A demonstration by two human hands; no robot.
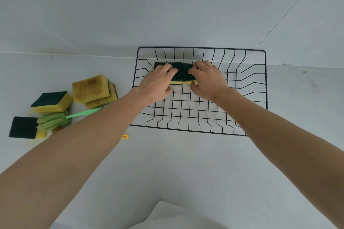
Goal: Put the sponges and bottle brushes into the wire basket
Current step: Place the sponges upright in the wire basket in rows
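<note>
A black wire basket [202,132] sits on the white surface against the wall. Inside it, at the far left, two yellow sponges with dark green tops lie side by side. My left hand [157,83] grips the left sponge [176,73] and my right hand [209,82] grips the right sponge [186,73]. Left of the basket lie more sponges: a stained yellow pair [91,87], a green-topped one [52,101] and another [23,126] near the left edge. A green bottle brush [55,120] lies among them, its handle pointing toward the basket.
A small orange mark [124,136] shows on the surface in front of the basket's left corner. A white wall rises right behind the basket. A pale cloth or garment [167,215] fills the bottom centre.
</note>
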